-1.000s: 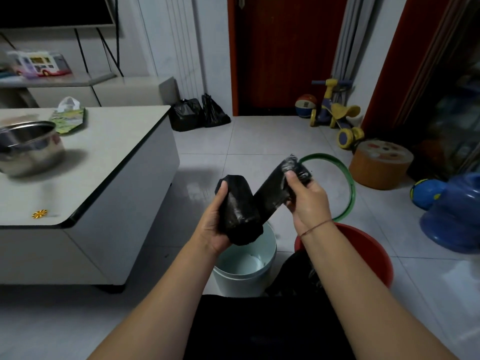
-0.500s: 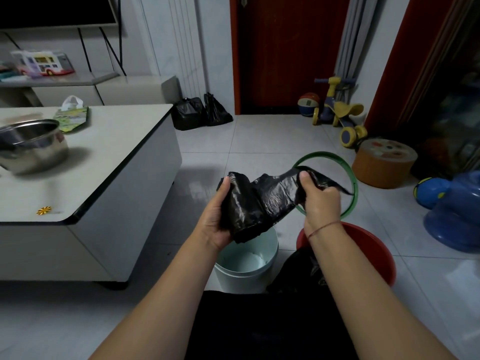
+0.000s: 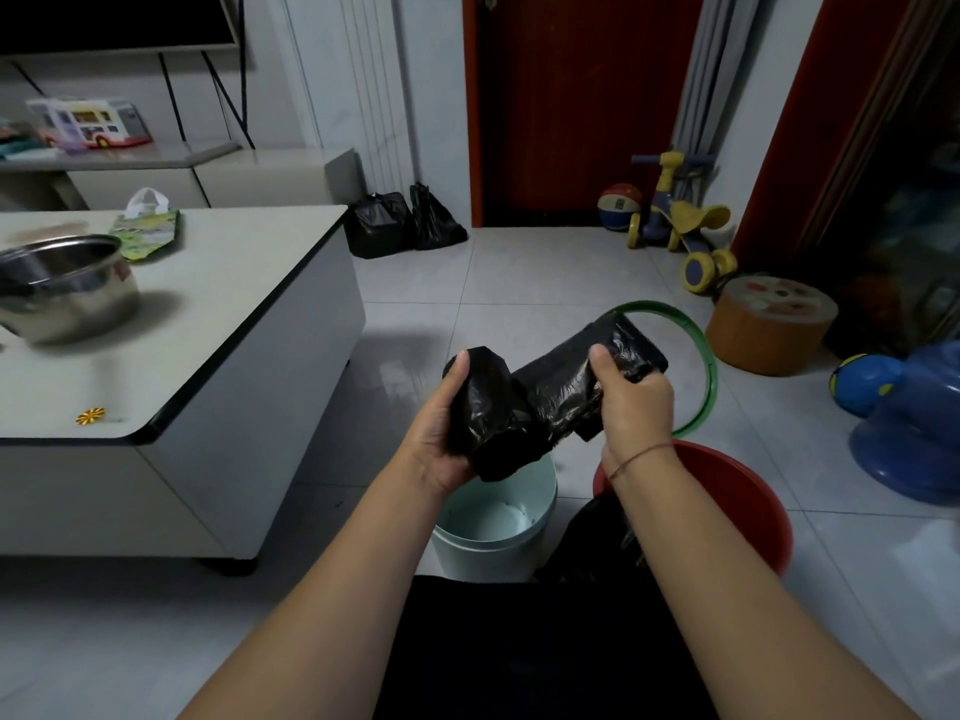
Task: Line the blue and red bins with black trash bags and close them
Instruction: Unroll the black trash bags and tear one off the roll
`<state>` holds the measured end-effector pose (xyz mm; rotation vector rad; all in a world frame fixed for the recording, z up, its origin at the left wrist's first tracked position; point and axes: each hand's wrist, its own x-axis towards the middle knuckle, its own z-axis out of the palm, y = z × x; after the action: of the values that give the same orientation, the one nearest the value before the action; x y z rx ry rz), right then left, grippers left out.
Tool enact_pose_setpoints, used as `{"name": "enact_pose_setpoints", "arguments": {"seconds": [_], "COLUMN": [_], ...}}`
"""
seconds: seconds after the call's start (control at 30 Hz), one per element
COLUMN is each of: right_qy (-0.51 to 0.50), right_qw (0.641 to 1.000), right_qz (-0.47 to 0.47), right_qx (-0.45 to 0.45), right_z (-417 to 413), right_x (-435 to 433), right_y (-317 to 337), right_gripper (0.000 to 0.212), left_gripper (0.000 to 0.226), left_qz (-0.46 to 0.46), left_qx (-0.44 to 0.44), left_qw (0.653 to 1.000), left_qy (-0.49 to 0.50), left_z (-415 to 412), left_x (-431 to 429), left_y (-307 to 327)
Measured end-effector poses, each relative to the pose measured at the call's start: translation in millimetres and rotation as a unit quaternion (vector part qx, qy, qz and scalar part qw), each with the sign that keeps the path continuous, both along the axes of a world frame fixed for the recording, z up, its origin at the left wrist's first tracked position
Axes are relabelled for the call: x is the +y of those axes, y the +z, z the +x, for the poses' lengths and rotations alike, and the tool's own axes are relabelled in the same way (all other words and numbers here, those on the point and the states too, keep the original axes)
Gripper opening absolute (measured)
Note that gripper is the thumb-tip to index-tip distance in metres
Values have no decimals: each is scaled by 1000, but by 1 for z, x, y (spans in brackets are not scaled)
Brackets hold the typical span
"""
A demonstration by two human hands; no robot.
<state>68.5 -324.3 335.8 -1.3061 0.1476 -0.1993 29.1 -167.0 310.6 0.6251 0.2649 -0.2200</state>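
Since half a second ago the pulled-out bag (image 3: 569, 379) has drawn in from a loose, flared sheet to a narrow creased band between the hands. The white low table (image 3: 208, 304), smooth-topped with a dark edge, fills 9 o'clock. The red bin (image 3: 748, 493), a round plastic tub, sits on the glossy tiled floor (image 3: 519, 283) at 4 o'clock. The blue bin (image 3: 491, 553), a pale round plastic pail showing its bare inside, stands at 6 o'clock directly below the hands, near the red one. Above it, at centre, the roll of black trash bags (image 3: 493, 423) is a stubby, crinkled, shiny cylinder. The left hand (image 3: 439, 439) is wrapped round it, thumb up its left side. The pulled-out bag runs from the roll toward 2 o'clock, where the right hand (image 3: 636, 413) clamps its bunched end, thumb on top.
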Motion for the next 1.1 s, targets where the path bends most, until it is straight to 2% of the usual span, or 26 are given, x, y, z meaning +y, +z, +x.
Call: {"name": "enact_pose_setpoints", "arguments": {"seconds": [0.07, 0.1, 0.13, 0.17, 0.3, 0.37, 0.43, 0.47, 0.5, 0.57, 0.67, 0.73, 0.8, 0.9, 0.97, 1.1], "right_qy": [105, 173, 224, 232, 79, 20, 56, 101, 160, 222, 108, 33, 37, 161, 206, 60], "right_qw": [992, 979, 964, 959, 995, 1000, 997, 993, 983, 967, 991, 999, 999, 983, 971, 996], "right_qz": [5, -29, -64, -84, -31, 3, 34, 29, 3, -52, -53, -25, -3, -43, -71, -67], "right_qx": [62, 104, 131, 141, 56, 16, 33, 59, 87, 113, 57, 10, 5, 73, 103, 22], "right_z": [-7, -11, -14, -15, -6, -1, -1, -3, -5, -9, -4, 2, 3, -3, -7, 3], "right_x": [3, 8, 12, 16, 15, 9, 7, 9, 12, 18, 19, 13, 9, 14, 19, 14], "right_y": [-2, -4, -8, -10, -6, -2, -3, -5, -8, -15, -13, -9, -8, -15, -19, -15], "right_gripper": [24, 30, 29, 23, 10, 9, 9, 17, 25, 23, 12, 6, 6, 23, 17, 7], "left_gripper": [60, 61, 62, 61, 68, 71, 71, 67, 62, 56, 64, 60, 52, 48, 50, 59], "left_qz": [10, 12, 12, 8, -31, -29, -27, -23, -17, -10, -32, -24, -9, -1, 0, -4], "left_qx": [2, 2, 2, 0, 18, 19, 14, 10, 4, -2, 6, 5, -5, -6, -3, 12], "left_qw": [1000, 1000, 1000, 1000, 999, 999, 1000, 1000, 1000, 1000, 999, 999, 1000, 1000, 1000, 1000], "left_qy": [-1, -4, -7, -11, -9, -7, -7, -9, -11, -11, -18, -24, -21, -6, -1, -1], "left_z": [1, 1, 1, 1, 0, 0, 0, 0, 1, 2, 1, 0, -1, -2, -1, -3], "left_x": [0, 0, 1, 1, 2, 1, 0, 0, -1, -1, -1, -1, -1, -2, -2, -1], "left_y": [-1, -2, -2, -2, -1, 0, 1, 1, 1, 1, 0, 1, 2, 4, 4, 4]}}
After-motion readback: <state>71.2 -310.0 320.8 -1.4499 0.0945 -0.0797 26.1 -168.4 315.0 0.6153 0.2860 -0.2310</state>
